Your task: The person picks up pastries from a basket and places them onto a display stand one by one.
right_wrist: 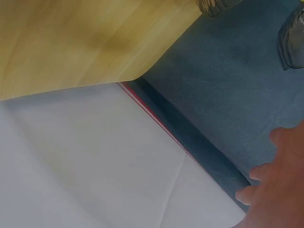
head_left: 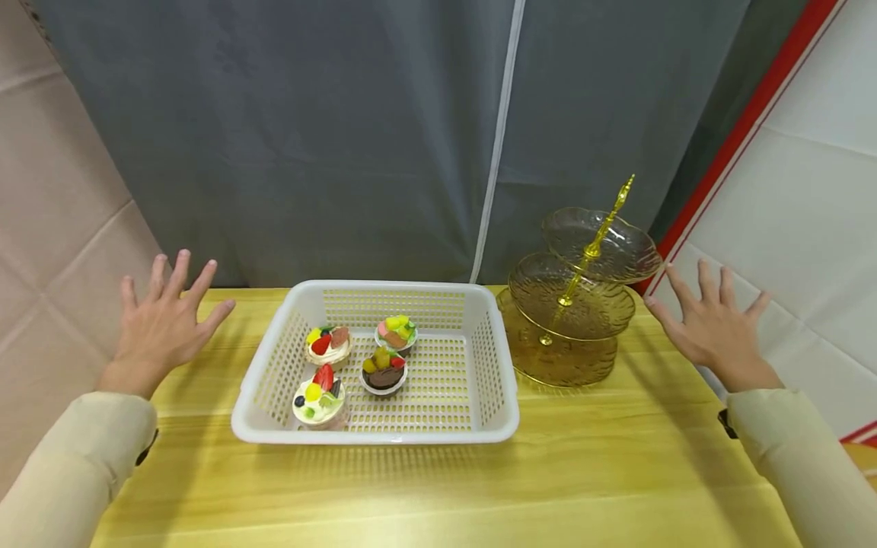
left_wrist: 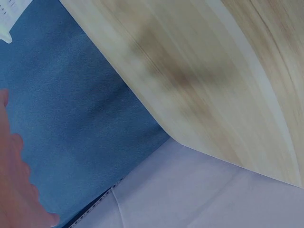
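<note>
In the head view, the left hand (head_left: pixel 164 327) is held to the left of the white basket (head_left: pixel 384 438), apart from it. Its grip is fully released: the fingers are spread wide and almost straight. The right hand (head_left: pixel 715 331) has the same form, all its fingers fanned out, and it is near the right side of the gold stand (head_left: pixel 582 310). The basket is on the wooden table (head_left: pixel 411 502), with four small cakes (head_left: pixel 384 374) in its left and middle part. The stand has three tiers and is just beside the basket, on its right.

In the left wrist view, only part of the left hand is visible at the left edge; a basket corner appears above.

In the right wrist view, the right hand enters at the lower right, with a gap between its fingers and the stand.
</note>
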A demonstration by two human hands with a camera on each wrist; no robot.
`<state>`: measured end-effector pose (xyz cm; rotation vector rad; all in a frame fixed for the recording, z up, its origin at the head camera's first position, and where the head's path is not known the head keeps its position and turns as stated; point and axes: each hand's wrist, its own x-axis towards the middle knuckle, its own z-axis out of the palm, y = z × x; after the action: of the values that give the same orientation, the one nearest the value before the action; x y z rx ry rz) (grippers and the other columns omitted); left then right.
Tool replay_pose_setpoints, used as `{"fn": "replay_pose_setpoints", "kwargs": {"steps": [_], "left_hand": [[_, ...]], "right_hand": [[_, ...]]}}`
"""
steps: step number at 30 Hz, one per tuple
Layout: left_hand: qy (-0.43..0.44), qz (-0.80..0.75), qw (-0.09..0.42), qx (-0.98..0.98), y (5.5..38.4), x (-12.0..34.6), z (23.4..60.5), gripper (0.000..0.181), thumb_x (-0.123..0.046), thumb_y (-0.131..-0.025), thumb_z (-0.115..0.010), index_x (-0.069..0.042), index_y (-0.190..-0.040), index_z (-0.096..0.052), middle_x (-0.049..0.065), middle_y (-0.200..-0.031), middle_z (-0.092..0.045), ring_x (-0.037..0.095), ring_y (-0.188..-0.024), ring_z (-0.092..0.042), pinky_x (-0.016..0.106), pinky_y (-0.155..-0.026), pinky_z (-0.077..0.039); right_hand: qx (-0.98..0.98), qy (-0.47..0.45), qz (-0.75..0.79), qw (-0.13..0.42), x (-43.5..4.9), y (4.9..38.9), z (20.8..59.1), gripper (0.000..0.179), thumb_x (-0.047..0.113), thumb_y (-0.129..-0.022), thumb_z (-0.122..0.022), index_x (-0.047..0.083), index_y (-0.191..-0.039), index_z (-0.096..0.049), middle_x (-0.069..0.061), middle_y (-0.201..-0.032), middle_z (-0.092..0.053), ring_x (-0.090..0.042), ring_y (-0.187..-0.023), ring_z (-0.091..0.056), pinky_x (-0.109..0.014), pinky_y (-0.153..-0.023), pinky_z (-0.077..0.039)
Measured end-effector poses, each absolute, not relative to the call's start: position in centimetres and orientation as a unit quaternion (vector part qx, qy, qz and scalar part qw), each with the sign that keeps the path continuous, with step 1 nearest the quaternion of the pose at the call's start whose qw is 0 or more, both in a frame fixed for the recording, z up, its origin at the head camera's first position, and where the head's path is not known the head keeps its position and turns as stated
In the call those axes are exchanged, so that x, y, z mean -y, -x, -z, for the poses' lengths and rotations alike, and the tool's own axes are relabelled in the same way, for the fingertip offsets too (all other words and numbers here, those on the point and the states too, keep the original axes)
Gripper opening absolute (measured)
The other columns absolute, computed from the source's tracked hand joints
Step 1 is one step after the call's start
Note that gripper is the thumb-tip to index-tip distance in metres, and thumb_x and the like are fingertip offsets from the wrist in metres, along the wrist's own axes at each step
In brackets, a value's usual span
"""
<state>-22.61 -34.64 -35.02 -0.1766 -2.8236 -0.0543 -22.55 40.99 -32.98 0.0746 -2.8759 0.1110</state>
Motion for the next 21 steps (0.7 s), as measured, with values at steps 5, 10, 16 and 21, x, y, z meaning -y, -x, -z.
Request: {"fn": "replay_pose_setpoints", "kwargs": {"steps": [5, 10, 16, 21], "left_hand": [[0.063, 0.012, 0.157, 0.985, 22.6, 34.4, 34.8, 0.075, -0.059, -0.101, -0.035, -0.018, -0.161, -0.013, 0.020, -0.165, 0.001, 0.043, -0.150, 0.010, 0.074, -0.105, 0.008], [0.066, 0.003, 0.159, 0.985, 22.4, 33.9, 34.6, 0.075, -0.059, -0.101, -0.035, -0.018, -0.161, -0.014, 0.019, -0.165, 0.001, 0.042, -0.150, 0.009, 0.074, -0.106, 0.006], [0.077, 0.001, 0.164, 0.983, 22.0, 32.9, 34.1, 0.075, -0.058, -0.101, -0.037, -0.019, -0.161, -0.014, 0.017, -0.166, 0.003, 0.040, -0.151, 0.010, 0.072, -0.107, 0.005], [0.099, 0.004, 0.160, 0.982, 21.7, 31.6, 33.6, 0.075, -0.059, -0.101, -0.037, -0.021, -0.161, -0.013, 0.015, -0.166, 0.004, 0.038, -0.151, 0.010, 0.070, -0.109, 0.005]], "right_hand": [[0.991, -0.031, -0.031, 0.130, -40.6, 22.4, 32.6, 0.074, 0.061, -0.101, -0.030, 0.025, -0.161, -0.008, -0.028, -0.162, 0.004, -0.054, -0.145, 0.008, -0.079, -0.092, 0.021], [0.992, -0.039, -0.019, 0.120, -39.5, 22.1, 32.2, 0.076, 0.063, -0.101, -0.028, 0.024, -0.161, -0.002, -0.025, -0.163, 0.006, -0.052, -0.146, 0.005, -0.080, -0.094, 0.016], [0.991, -0.062, -0.013, 0.116, -37.8, 21.5, 31.6, 0.078, 0.061, -0.101, -0.029, 0.013, -0.160, -0.014, -0.022, -0.164, 0.000, -0.050, -0.148, 0.000, -0.079, -0.099, 0.009], [0.986, -0.091, -0.004, 0.139, -36.5, 20.9, 31.3, 0.075, 0.059, -0.101, -0.034, 0.006, -0.154, -0.032, -0.023, -0.163, -0.014, -0.050, -0.147, -0.012, -0.077, -0.102, 0.000]]}}
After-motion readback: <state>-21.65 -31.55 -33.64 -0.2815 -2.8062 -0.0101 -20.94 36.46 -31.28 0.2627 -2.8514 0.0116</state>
